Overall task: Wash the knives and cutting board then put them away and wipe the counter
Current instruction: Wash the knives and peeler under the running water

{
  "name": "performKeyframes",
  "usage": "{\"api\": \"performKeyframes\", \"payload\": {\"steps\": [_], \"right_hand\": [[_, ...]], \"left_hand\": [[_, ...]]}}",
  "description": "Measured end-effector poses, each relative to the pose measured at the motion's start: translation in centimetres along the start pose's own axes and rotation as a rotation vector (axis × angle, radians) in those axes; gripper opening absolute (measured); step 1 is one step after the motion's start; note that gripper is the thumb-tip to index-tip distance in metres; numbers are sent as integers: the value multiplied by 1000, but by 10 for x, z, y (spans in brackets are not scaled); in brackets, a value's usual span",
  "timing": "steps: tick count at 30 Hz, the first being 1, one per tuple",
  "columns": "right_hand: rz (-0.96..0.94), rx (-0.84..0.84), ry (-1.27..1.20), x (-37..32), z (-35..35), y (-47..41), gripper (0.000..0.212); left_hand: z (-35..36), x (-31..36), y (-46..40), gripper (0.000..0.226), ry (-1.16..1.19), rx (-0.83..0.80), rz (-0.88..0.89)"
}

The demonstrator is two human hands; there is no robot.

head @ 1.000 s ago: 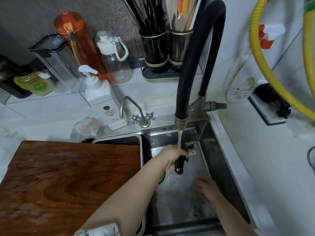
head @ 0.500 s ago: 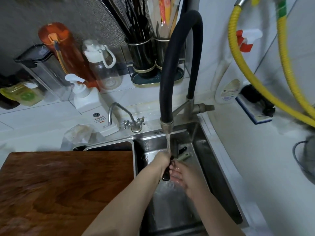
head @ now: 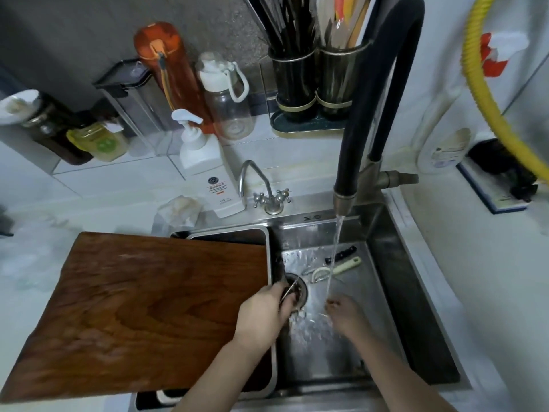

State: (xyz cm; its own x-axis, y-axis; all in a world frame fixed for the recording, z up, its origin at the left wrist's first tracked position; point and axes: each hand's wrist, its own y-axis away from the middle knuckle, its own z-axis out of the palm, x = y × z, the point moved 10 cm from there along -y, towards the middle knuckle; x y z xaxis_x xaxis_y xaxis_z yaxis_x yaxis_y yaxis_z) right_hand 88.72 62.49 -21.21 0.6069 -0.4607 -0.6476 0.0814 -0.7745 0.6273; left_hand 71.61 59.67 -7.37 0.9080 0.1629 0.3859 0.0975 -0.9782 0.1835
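Knife (head: pixel 292 287) sitting in the left hand (head: pixel 263 312), fingers curling round the handle, thin blade poking up and away over the drain (head: pixel 298 289) in the sink (head: pixel 416 307). Right hand (head: pixel 344 315) hanging just beside it under the water stream (head: pixel 334 257), fingers loosely bent, holding nothing, water splashing round them. Wooden cutting board (head: pixel 142 310) lying flat to the left, covering the sink's left basin, its right edge next to the left hand. Further back on the sink floor a second knife (head: pixel 341 254), black handle, lying beside a pale-handled peeler (head: pixel 335 270); whether they are touching, cannot tell. Black hose faucet (head: pixel 374 114) arching over the basin, running. Small chrome tap (head: pixel 264 188) sitting behind the rim, white soap dispenser (head: pixel 205 171) just left of it. Bottles and a utensil holder (head: pixel 315 81) standing against the back wall.
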Motion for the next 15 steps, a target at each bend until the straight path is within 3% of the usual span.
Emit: {"api": "performKeyframes", "payload": {"steps": [3, 4, 7, 9, 15], "right_hand": [[-19, -58, 311, 15, 11, -4, 9], [-17, -75, 353, 18, 13, -5, 18], [-28, -63, 364, 10, 13, -4, 15], [-37, -72, 361, 7, 18, -7, 24], [-126, -84, 358, -11, 30, -29, 28]], "left_hand": [[-20, -36, 19, 26, 119, 115, -62], [-25, -50, 26, 22, 153, 143, -101], [-27, -97, 43, 13, 240, 149, -270], [-21, -117, 52, 12, 309, 143, -352], [9, -147, 48, 18, 383, 144, -414]]}}
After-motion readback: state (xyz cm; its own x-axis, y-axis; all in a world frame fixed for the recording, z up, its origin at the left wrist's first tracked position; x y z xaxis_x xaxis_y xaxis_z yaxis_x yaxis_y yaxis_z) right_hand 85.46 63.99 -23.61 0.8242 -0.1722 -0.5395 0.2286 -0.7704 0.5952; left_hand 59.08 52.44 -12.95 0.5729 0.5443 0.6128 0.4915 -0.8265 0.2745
